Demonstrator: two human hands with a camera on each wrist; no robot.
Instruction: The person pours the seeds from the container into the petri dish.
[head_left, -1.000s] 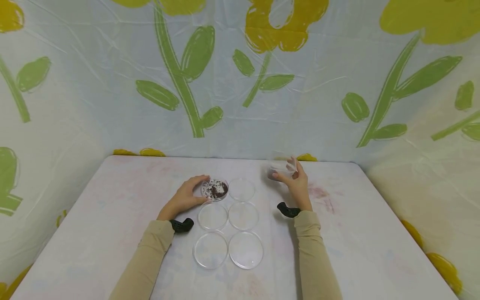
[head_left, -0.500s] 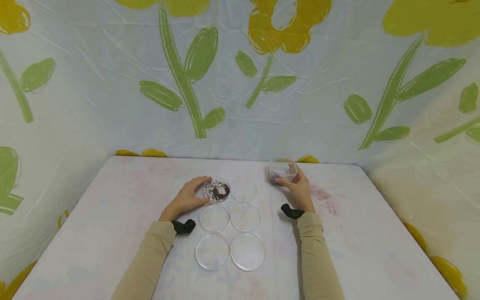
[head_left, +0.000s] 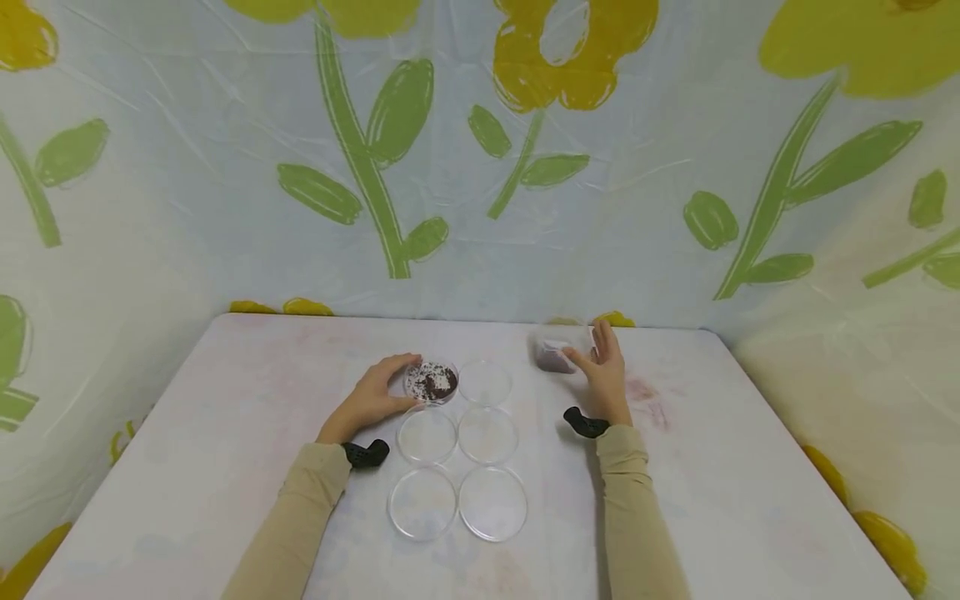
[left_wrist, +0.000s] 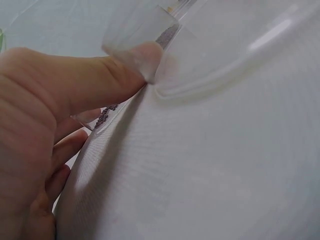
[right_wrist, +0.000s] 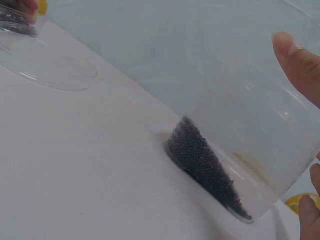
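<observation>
At the far end of the dish group, my left hand [head_left: 369, 398] holds a clear petri dish [head_left: 432, 382] scattered with small dark grains, thumb on the near side and fingers on the far side. In the left wrist view the thumb [left_wrist: 112, 77] presses the dish's rim. A clear plastic container [head_left: 553, 358] with a layer of small dark round grains [right_wrist: 200, 162] at its bottom stands on the table. My right hand [head_left: 606, 379] is beside it, fingers spread upward. In the right wrist view its thumb [right_wrist: 297, 62] is straight and holds nothing.
Several clear petri dishes without grains lie in two columns toward me, among them a front left one [head_left: 422, 503] and a front right one [head_left: 492, 503]. A flower-printed curtain [head_left: 637, 192] hangs behind the table [head_left: 247, 375]. Black wrist devices [head_left: 585, 423] stick out inward.
My right hand has lowered the clear container onto the table and let go, moving slightly right with its fingers straightened. The left hand keeps holding the petri dish in place.
</observation>
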